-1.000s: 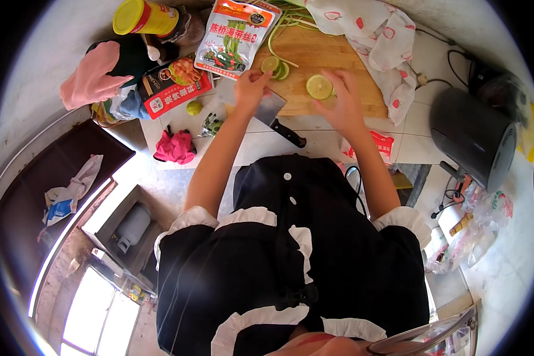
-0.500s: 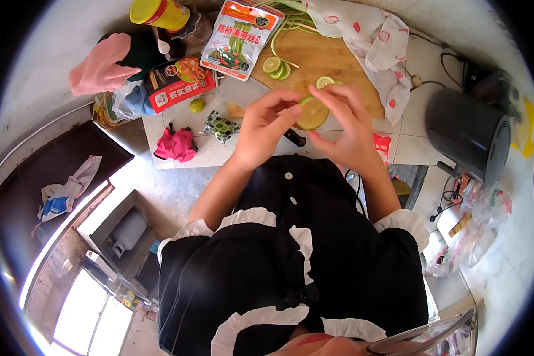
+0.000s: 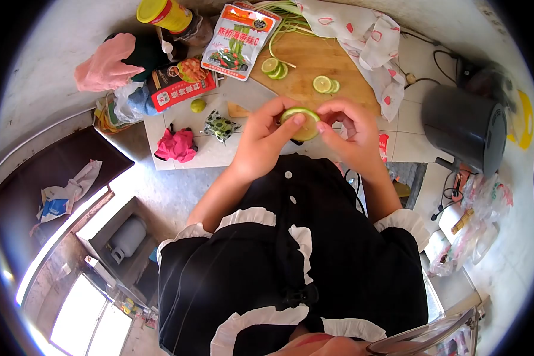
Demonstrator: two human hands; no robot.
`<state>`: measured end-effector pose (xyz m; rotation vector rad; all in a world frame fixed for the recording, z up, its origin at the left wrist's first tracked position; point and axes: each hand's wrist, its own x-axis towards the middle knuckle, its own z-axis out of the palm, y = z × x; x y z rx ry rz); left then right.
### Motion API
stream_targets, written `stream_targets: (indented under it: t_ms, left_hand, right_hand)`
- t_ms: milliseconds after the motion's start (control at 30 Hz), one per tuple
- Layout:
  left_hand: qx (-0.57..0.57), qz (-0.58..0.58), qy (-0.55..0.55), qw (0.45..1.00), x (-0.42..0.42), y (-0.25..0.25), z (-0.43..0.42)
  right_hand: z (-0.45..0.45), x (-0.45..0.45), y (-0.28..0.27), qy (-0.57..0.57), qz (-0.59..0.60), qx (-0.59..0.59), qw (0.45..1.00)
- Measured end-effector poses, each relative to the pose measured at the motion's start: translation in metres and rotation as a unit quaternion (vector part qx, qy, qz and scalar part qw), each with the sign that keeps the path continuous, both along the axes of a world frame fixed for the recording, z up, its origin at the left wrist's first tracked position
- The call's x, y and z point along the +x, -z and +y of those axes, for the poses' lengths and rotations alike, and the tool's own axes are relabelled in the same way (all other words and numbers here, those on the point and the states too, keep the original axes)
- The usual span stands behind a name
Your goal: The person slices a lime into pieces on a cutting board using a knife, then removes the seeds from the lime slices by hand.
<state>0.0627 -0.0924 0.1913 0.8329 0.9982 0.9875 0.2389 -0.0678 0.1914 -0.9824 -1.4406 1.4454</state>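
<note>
A round lime slice [image 3: 305, 132] with a green rind and a pale face is held up in front of my chest. My left hand [image 3: 266, 136] pinches its left side, thumb lying across the face. At its right edge, the thumb and fingertips of my right hand [image 3: 355, 132] close in on the rind. Beyond my hands lies the wooden cutting board [image 3: 311, 56]. On it are a cut lime with slices [image 3: 273, 67] at the left and two overlapping lime slices [image 3: 322, 84] nearer the middle. The wide knife blade [image 3: 243, 92] rests at the board's left edge, its handle mostly hidden.
A whole lime [image 3: 198, 105], a patterned packet [image 3: 219, 126] and a pink cloth bundle [image 3: 175, 145] sit on the tiled counter left. Behind them are a red packet [image 3: 184, 89] and a seaweed pouch [image 3: 238, 41]. A dark kettle-like appliance [image 3: 463, 127] stands right, beside a patterned cloth [image 3: 374, 41].
The lime slice has come lower and slightly left, and its face has tilted. My right hand has moved down and its fingers have curled in, uncovering the two slices on the board.
</note>
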Motion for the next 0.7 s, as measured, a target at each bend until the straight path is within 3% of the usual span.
stream_targets:
  t_ms: [400, 700]
  left_hand:
    - [-0.064, -0.130, 0.051, 0.988, -0.005, -0.001, -0.005]
    - [-0.086, -0.137, 0.063, 0.985, -0.003, -0.010, -0.006]
  right_hand:
    - [-0.008, 0.003, -0.010, 0.001, 0.030, 0.023, 0.999]
    - [-0.005, 0.004, -0.012, -0.031, -0.006, 0.117, 0.993]
